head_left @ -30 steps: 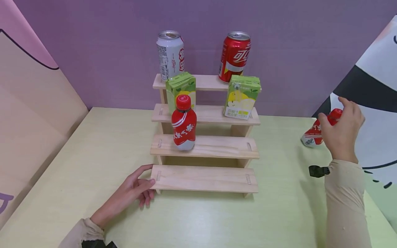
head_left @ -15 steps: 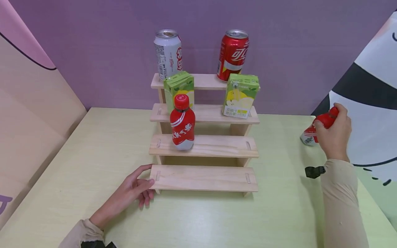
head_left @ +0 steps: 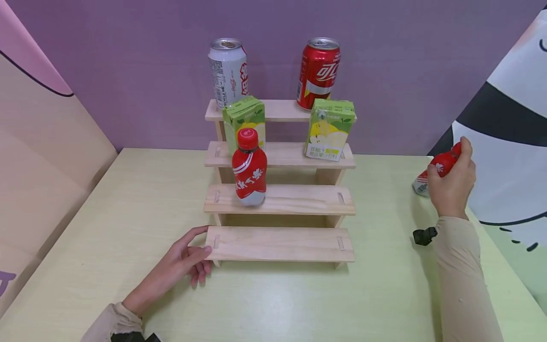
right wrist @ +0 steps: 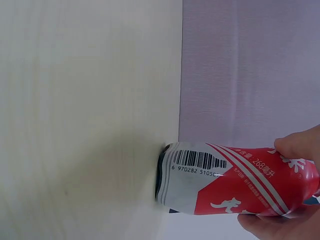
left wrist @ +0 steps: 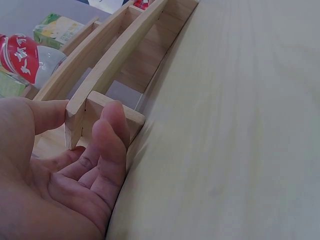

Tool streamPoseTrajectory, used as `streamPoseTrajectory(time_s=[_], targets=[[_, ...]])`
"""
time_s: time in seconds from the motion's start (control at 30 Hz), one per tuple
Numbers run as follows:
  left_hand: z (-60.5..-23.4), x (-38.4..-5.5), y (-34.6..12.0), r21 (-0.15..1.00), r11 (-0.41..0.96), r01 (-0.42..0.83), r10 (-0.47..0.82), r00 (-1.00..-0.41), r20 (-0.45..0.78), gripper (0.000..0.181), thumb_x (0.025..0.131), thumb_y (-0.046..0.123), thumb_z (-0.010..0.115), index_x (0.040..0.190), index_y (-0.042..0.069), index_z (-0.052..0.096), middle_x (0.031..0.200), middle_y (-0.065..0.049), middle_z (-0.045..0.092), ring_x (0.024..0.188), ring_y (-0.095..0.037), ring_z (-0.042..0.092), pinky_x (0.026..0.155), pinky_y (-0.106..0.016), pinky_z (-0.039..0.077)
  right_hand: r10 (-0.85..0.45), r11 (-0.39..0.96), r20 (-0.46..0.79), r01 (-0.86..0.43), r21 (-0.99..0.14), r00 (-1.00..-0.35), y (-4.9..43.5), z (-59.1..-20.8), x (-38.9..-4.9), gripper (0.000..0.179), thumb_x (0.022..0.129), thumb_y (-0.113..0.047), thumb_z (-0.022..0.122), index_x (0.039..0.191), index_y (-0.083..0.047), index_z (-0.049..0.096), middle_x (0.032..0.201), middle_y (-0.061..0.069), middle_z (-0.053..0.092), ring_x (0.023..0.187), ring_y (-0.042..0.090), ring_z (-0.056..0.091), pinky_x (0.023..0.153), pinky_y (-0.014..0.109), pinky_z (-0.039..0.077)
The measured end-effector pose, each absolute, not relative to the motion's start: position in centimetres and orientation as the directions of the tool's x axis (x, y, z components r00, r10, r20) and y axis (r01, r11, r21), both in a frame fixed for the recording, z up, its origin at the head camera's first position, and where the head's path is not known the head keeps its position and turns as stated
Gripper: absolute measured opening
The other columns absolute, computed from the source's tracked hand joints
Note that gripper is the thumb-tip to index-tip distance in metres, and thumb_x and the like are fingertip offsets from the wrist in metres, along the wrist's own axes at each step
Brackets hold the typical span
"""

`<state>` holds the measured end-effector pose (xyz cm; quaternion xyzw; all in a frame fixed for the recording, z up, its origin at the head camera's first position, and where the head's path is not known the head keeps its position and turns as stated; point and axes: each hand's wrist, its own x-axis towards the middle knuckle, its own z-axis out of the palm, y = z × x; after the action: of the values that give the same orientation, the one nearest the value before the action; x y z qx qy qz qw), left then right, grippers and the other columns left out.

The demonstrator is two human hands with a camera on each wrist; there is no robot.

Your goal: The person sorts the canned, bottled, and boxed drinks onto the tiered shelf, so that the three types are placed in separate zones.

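At the right, my right hand (head_left: 454, 183) grips a small red-and-white plastic bottle (head_left: 444, 164) between thumb and fingers. The bottle leans, its cap end towards the right; in the right wrist view its white base (right wrist: 175, 172) is down by the tabletop, and whether it touches cannot be told. My left hand (head_left: 185, 261) pinches the left end of the lowest step of a wooden tiered display stand (head_left: 282, 244), thumb on top. A matching red bottle (head_left: 250, 168) stands upright on the second step from the bottom, at its left.
Two green juice cartons, one at left (head_left: 243, 116) and one at right (head_left: 330, 130), stand on the third step. A white can (head_left: 228, 73) and a red can (head_left: 319, 73) stand on the top step. A purple wall (head_left: 273, 19) rises behind the table (head_left: 171, 190).
My right hand has come down onto the red bottle and closed round it, and both have shifted slightly left in view. My left hand keeps its hold on the stand.
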<state>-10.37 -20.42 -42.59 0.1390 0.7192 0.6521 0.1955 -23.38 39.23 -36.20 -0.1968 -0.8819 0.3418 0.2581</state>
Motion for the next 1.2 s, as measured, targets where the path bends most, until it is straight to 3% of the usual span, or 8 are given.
streamPoseTrajectory(time_s=[0.57,0.8,1.2], targets=[[-42.6,-10.3,-20.7,0.994,0.107,-0.033,0.467,-0.881,-0.08,0.051,0.106,0.021,0.05,0.15,0.008,0.028,0.078,-0.018,0.064,0.059,-0.02,0.062,0.048,-0.033,0.053,0.505,0.693,0.309,0.166,-0.701,-0.806,38.8,-35.8,-23.1,0.086,0.098,-0.02,0.062,0.154,-0.049,0.004,0.163,0.004,0.024,0.149,0.029,0.02,0.109,0.057,0.038],[-43.1,-10.1,-20.1,0.993,0.104,-0.049,0.46,-0.883,-0.092,0.048,0.106,0.023,0.051,0.149,0.013,0.03,0.079,-0.017,0.066,0.059,-0.021,0.062,0.049,-0.033,0.053,0.444,0.732,0.348,0.11,-0.672,-0.826,38.3,-34.5,-22.7,0.084,0.097,-0.019,0.064,0.156,-0.044,0.01,0.161,0.004,0.029,0.147,0.031,0.027,0.107,0.058,0.039],[-42.5,-10.4,-20.5,0.992,0.123,-0.023,0.47,-0.879,-0.079,0.049,0.106,0.022,0.05,0.149,0.009,0.029,0.078,-0.019,0.065,0.059,-0.02,0.062,0.049,-0.034,0.054,0.394,0.74,0.409,0.021,-0.672,-0.823,36.1,-32.8,-22.3,0.082,0.096,-0.022,0.066,0.153,-0.048,0.014,0.16,-0.009,0.031,0.146,0.025,0.031,0.109,0.051,0.038]])
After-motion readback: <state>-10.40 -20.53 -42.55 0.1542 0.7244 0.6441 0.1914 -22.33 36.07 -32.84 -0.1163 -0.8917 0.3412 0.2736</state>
